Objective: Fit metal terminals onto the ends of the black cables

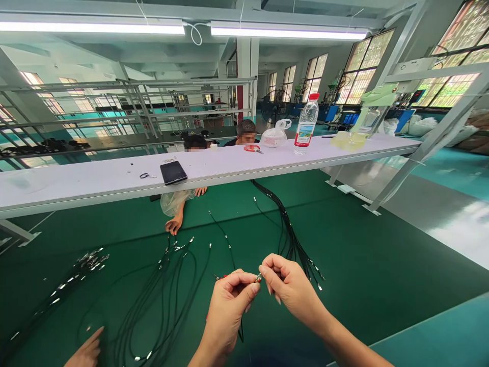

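Over the green bench my left hand [232, 300] pinches a small connector [259, 278] between thumb and forefinger, with bits of metal and green showing at its tip. A black cable [241, 330] hangs below this hand. My right hand [292, 285] meets the connector from the other side, its thumb and forefinger closed on its end; the exact contact is hidden by the fingertips. Behind my left hand, part of a red thing [219, 278] shows, mostly covered. Just beyond my right hand lies a bundle of black cables [292, 234] with white-tagged ends.
Looped cables [164, 290] and a cable pile [72, 278] lie left. A co-worker's hand [174, 224] touches cable ends; another person's hand [86, 351] points at lower left. The raised shelf [229, 171] holds a tablet [173, 173], red-handled scissors [252, 148] and a bottle [306, 127].
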